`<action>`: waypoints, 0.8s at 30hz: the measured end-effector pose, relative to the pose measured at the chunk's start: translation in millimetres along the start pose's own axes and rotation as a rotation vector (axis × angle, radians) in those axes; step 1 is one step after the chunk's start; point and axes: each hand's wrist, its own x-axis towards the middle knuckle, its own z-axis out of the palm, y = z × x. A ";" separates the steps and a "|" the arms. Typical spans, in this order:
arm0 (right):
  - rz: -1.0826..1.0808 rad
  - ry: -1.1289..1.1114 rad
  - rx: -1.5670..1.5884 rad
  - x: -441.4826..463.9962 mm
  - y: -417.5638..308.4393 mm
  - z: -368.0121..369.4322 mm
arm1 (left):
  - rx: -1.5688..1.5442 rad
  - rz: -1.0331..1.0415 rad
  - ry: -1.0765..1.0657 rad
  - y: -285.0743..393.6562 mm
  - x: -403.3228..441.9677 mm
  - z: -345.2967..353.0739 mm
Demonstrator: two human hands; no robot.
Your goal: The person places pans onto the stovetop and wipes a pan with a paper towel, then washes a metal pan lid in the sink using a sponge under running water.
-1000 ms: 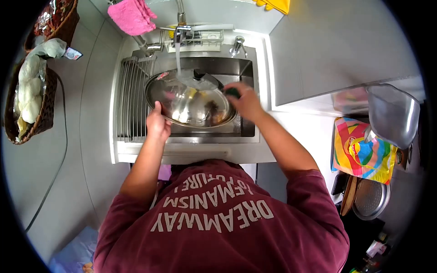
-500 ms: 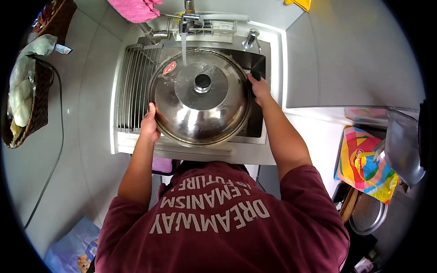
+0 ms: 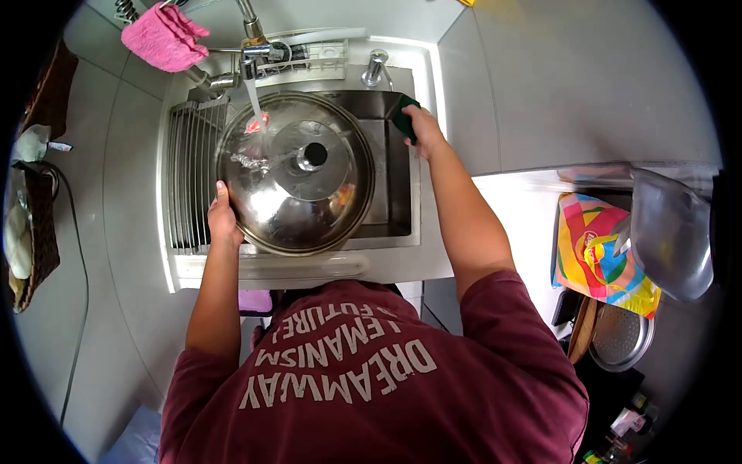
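A large domed metal pot lid (image 3: 301,220) with a black knob (image 3: 314,155) is tilted over the sink (image 3: 398,185). My left hand (image 3: 223,219) grips its lower left rim, thumb on top and the other fingers mostly hidden. Water from the faucet (image 3: 249,62) runs onto the upper left of the dome, near a red and white sticker (image 3: 256,122). At the sink's right edge, my right hand (image 3: 425,133) holds a dark green scouring pad (image 3: 404,118), apart from the lid.
A roll-up drying rack (image 3: 193,178) covers the sink's left side. Behind are a soap dispenser (image 3: 376,68), a white wire basket (image 3: 321,63) and a hanging pink cloth (image 3: 164,37). A woven basket (image 3: 42,232) stands far left, a colourful bag (image 3: 599,247) to the right.
My right hand has moved off the lid's right rim, out to the right with the pad, which now shows fully. The lid has shifted left and its tilt has changed. The camera view has also shifted.
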 end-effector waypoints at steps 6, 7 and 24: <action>-0.152 0.047 -0.103 45.4 -4.0 11.0 | 0.019 -0.015 -0.026 1.1 6.5 3.9; -0.146 0.050 -0.077 50.9 -6.7 14.3 | 0.033 -0.007 -0.026 1.1 8.9 4.3; -0.007 -0.124 0.061 78.7 -63.5 59.3 | 0.079 0.007 -0.059 12.0 3.8 35.3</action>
